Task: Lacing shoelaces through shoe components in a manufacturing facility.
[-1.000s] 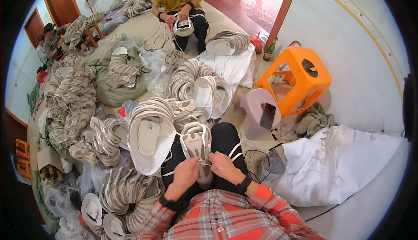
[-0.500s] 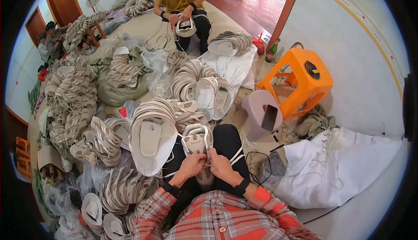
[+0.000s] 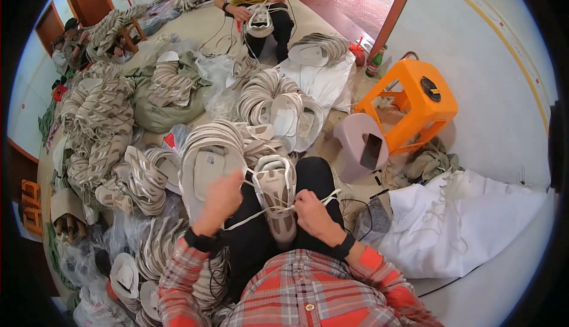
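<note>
Shoe upper [image 3: 274, 187] lay on the trousers [image 3: 313, 174]; right hand [image 3: 315, 214] pinched the lace [image 3: 287, 208] just right of it; left hand [image 3: 221, 202] blurred left of it, grip indeterminable; hands, earlier meeting over it, had parted.

No text is legible (the small label [image 3: 210, 160] is too blurred).

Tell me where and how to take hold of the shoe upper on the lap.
Grip the shoe upper by its collar rim at the far end, probably best from above: the open edge there gives something to pinch. The middle is less handy, with laces crossing it, and the toe points back toward the plaid shirt.
</note>
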Tool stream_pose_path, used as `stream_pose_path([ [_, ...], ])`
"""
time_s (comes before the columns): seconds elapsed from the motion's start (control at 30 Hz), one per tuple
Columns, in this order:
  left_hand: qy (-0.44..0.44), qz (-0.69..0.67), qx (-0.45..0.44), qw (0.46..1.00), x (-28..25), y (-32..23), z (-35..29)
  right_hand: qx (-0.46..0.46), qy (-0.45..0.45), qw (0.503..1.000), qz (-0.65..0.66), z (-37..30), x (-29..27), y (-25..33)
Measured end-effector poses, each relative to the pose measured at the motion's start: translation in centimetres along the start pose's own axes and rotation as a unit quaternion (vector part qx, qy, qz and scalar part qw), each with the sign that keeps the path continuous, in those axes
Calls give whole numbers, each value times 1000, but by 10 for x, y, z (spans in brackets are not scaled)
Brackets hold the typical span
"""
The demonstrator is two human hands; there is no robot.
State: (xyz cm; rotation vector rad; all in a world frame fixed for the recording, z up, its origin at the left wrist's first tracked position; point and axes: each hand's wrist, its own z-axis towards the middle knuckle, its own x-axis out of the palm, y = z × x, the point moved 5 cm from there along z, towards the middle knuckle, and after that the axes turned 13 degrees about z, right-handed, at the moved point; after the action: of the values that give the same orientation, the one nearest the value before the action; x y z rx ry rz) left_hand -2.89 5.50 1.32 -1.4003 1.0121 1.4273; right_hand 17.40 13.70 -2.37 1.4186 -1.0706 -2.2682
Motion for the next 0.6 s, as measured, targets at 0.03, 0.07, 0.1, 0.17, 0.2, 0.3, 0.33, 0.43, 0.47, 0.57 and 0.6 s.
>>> stream_pose_path([
  [0.03,0,-1,-6,1000,4,5,-4,15,-19,999,21,7,-2,-5],
  [0.07,133,-282,-89,946,23,11,-12,12,-14,1000,21,8,-1,-5],
  [0.1,249,-534,-160,792,41,6,-24,59,13,998,-27,8,2,-10],
  [0.17,296,-669,-204,650,53,-12,-43,32,21,993,-111,19,-3,3],
  [0.2,292,-732,-214,578,60,-19,-50,33,23,993,-111,23,-3,6],
  [0.3,273,-824,-195,456,71,-30,-60,-55,78,990,-108,31,0,28],
  [0.33,271,-827,-193,453,71,-31,-60,-28,78,988,-129,34,-2,29],
  [0.43,250,-887,-178,345,61,-38,-59,-8,83,983,-162,39,-4,26],
  [0.47,241,-898,-192,314,53,-41,-60,-10,85,982,-171,39,-4,24],
  [0.57,206,-933,-194,222,49,-40,-65,-42,76,983,-162,40,-11,14],
  [0.6,181,-953,-182,162,48,-38,-68,-43,75,983,-163,38,-11,8],
])
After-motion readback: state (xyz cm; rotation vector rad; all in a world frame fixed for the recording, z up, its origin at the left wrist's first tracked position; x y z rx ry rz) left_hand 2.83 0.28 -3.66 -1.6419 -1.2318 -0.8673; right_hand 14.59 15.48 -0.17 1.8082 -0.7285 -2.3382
